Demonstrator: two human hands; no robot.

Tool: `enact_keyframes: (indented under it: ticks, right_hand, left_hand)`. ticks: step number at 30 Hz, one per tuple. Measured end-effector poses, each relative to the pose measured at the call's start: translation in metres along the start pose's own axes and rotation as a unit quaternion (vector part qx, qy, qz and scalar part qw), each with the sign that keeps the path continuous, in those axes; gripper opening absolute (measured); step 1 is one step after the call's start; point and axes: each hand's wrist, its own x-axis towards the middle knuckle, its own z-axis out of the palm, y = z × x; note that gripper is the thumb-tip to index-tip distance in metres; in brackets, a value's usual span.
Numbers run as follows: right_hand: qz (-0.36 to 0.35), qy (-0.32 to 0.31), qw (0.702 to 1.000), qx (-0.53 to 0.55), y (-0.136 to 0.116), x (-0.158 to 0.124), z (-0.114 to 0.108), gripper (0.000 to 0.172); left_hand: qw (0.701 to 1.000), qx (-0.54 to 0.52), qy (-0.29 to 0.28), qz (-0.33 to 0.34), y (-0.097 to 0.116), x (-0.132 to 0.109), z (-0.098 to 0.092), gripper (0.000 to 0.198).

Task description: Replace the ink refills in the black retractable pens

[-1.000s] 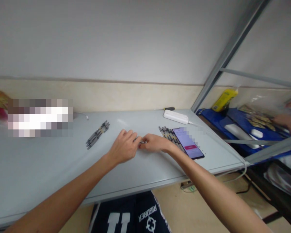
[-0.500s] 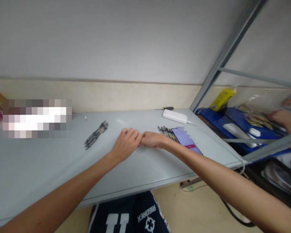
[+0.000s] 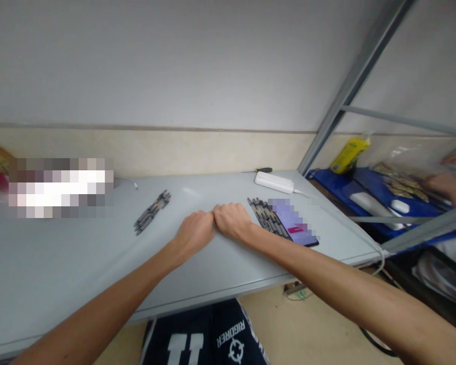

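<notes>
Over the middle of the desk, my left hand [image 3: 196, 229] and my right hand [image 3: 232, 220] meet, their curled fingers touching. Both are closed, and whatever they hold is hidden behind the fingers. To the left lies a small bunch of dark grey pens [image 3: 152, 212], set slantwise. On the right, a larger row of similar grey pens [image 3: 268, 218] lies side by side, close to my right wrist. Against that row rests a phone [image 3: 294, 223] with a lit purple screen, partly pixelated.
A white power strip [image 3: 274, 182] with a cable and a dark-handled screwdriver [image 3: 264, 170] lie by the wall. A metal frame [image 3: 355, 86] rises at the right end. Beyond it, another person's arm [image 3: 450, 185] reaches over a blue surface [image 3: 361, 180] holding several items. The far left is pixelated.
My right hand has turned and risen slightly, its knuckles now facing up. My left fingers have curled in more tightly. More of the right-hand pens and the phone now shows.
</notes>
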Motion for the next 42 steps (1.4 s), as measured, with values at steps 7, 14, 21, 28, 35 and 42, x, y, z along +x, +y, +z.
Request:
enact_keyframes:
  ticks: [7, 14, 21, 28, 35, 42]
  right_hand:
    - [0.063, 0.02, 0.998, 0.005, 0.012, 0.009, -0.004, 0.028]
    - [0.076, 0.025, 0.997, 0.014, 0.01, 0.011, -0.004, 0.028]
    - [0.081, 0.099, 0.992, 0.018, 0.008, 0.005, 0.012, 0.027]
    - [0.034, 0.211, 0.977, 0.028, 0.018, -0.004, 0.021, 0.035]
    - [-0.024, 0.233, 0.971, 0.045, 0.026, -0.01, 0.025, 0.024]
    - [0.054, 0.194, 0.952, 0.23, 0.036, -0.01, 0.023, 0.04]
  left_hand:
    - [0.989, -0.075, 0.093, 0.091, -0.017, 0.007, -0.006, 0.024]
    - [0.971, -0.07, 0.166, 0.159, -0.035, 0.006, -0.004, 0.03]
    - [0.955, -0.273, 0.102, 0.049, -0.03, 0.005, -0.004, 0.037]
    - [0.923, -0.354, 0.152, 0.024, -0.039, 0.005, -0.002, 0.025]
    - [0.911, -0.406, 0.074, -0.029, -0.037, 0.005, -0.003, 0.041]
    - [0.908, -0.404, 0.067, -0.088, -0.038, 0.009, -0.009, 0.042]
